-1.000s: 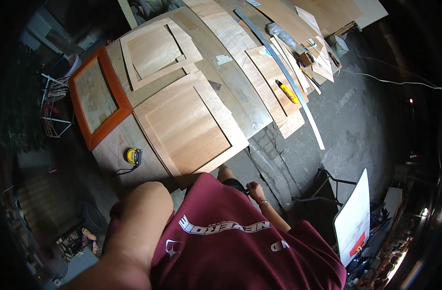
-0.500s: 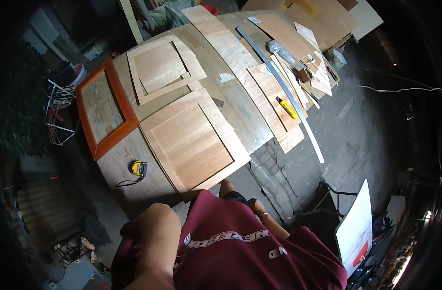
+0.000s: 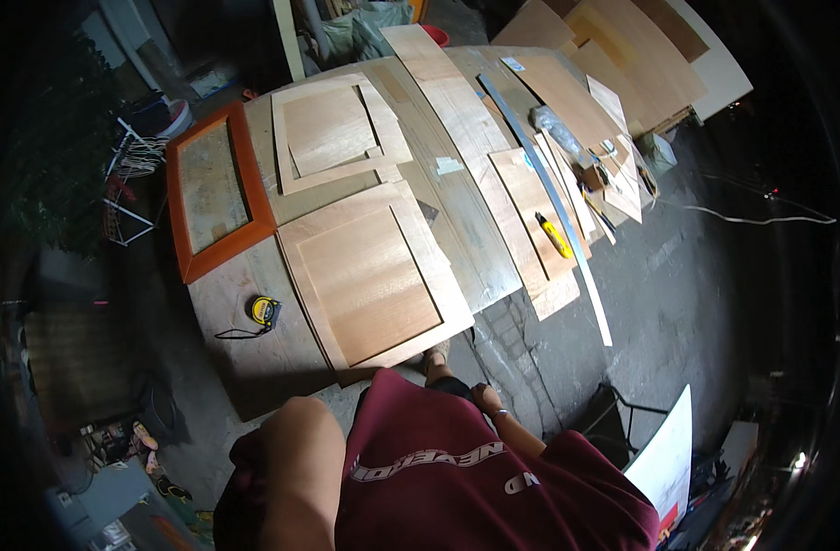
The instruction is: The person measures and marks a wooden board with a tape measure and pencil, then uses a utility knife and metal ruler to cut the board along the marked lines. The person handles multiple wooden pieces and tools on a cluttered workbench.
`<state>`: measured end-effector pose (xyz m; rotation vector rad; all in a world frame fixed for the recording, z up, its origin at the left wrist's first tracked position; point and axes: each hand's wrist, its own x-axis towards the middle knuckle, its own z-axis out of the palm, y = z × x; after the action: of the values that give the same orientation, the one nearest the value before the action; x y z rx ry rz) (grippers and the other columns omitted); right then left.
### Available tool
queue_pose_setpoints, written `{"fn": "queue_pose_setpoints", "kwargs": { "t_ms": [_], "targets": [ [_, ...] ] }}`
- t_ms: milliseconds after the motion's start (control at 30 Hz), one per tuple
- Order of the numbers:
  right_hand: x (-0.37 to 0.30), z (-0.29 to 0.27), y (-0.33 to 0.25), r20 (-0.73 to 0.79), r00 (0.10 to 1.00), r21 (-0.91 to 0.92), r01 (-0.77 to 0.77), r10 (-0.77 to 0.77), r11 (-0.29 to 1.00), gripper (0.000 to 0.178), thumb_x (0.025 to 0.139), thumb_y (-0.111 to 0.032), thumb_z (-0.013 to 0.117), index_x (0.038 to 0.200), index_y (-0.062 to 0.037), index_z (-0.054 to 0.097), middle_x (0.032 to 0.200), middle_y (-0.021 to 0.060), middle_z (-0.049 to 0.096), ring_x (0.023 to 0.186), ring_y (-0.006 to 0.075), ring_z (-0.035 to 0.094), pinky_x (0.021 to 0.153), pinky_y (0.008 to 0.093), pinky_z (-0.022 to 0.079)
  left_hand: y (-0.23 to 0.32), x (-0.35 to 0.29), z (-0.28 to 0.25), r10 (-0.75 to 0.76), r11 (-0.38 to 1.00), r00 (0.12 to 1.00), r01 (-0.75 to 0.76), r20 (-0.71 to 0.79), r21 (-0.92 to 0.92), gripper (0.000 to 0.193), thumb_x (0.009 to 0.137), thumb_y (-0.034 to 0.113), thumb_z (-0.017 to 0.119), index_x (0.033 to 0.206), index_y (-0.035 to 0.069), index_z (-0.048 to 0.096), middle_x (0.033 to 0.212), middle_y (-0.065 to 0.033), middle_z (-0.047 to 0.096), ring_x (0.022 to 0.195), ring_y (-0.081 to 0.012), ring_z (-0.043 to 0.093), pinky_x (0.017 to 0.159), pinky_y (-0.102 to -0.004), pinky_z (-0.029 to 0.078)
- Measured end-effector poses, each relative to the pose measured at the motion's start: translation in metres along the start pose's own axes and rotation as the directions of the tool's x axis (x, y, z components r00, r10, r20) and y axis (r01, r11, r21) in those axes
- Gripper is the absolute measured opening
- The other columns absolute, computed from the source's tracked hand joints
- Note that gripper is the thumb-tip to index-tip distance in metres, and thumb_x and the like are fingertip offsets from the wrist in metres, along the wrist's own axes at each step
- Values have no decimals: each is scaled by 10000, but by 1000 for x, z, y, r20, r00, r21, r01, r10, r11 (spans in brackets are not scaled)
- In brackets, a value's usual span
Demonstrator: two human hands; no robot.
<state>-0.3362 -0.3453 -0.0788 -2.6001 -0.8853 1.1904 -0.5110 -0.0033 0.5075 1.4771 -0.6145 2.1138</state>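
A framed wooden door panel (image 3: 374, 275) lies flat at the near edge of a plywood worktable (image 3: 254, 358), just ahead of a person in a maroon shirt (image 3: 456, 477). The right hand (image 3: 484, 397) hangs at the person's side below the table edge, near the panel's lower right corner but not touching it; whether its fingers are curled or loose cannot be told. The left hand is out of sight behind a raised arm (image 3: 296, 477). A yellow tape measure (image 3: 264, 311) rests left of the panel. Beyond lie an orange frame (image 3: 213, 188), a second pale panel (image 3: 332, 133) and a yellow utility knife (image 3: 555, 235) on veneer strips.
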Motion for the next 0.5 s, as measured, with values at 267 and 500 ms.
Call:
{"fn": "queue_pose_setpoints", "kwargs": {
  "t_ms": [267, 500],
  "targets": [
    [37, -61, 30, -2, 992, 69, 125, -125, 990, 405, 948, -363, 512, 998, -11, 707, 1011, 230, 731, 994, 436, 687, 873, 487, 539, -26, -40, 98, -35, 846, 999, 46, 31, -531, 246, 789, -45, 624, 690, 142, 498, 670, 66, 476, 510, -30, 431, 420, -215, 254],
    [68, -56, 77, -68, 936, 0, 346, -345, 938, 368, 949, -337, 515, 944, -16, 694, 967, 191, 741, 923, 391, 708, 819, 458, 552, -32, -74, 181, 55, 808, 994, 11, 94, -589, 291, 782, -113, 566, 680, 154, 511, 662, 90, 492, 493, -44, 451, 405, -235, 263]
  ]
}}
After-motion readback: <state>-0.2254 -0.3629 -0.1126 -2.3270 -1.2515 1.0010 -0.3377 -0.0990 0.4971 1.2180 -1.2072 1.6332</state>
